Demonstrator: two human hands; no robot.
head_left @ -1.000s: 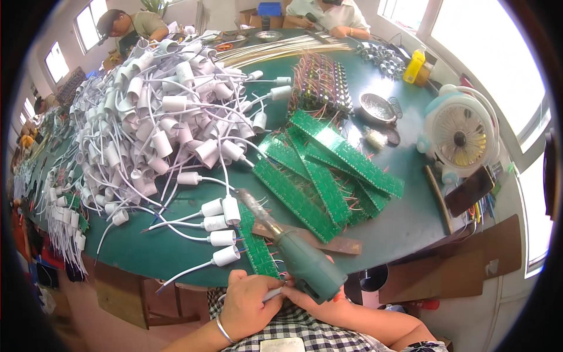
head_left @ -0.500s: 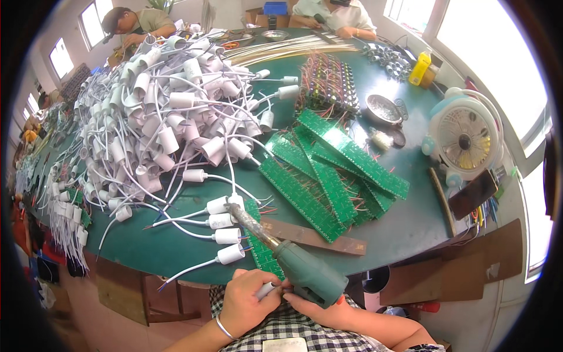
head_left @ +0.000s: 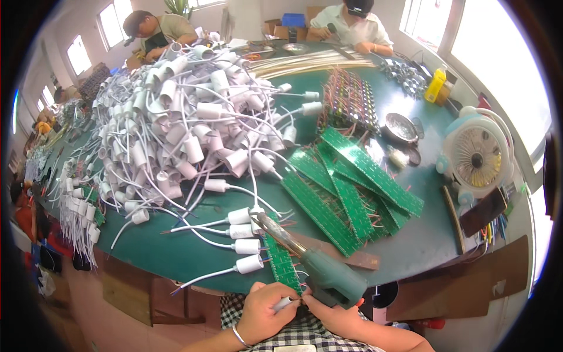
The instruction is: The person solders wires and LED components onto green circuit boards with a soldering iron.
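My left hand, wearing a bangle, is closed around a small whitish cylinder, probably a lamp socket; only one end shows. Close against it, my right hand pinches something too small to make out. A green-handled soldering tool angles over the right hand, its metal tip up and left; whether that hand supports it is hidden. Under the tip runs a narrow green circuit board with white lamp sockets along its left side, their cables spreading left.
A big heap of white cabled sockets covers the left. Green circuit boards are stacked at centre right beside a brown bar. Further right are a metal dish, a fan and a phone. Two people work across the table.
The whole view has shifted, so the table and its things appear further right and slightly lower. Both hands stay close together at the table's edge, with the same grip.
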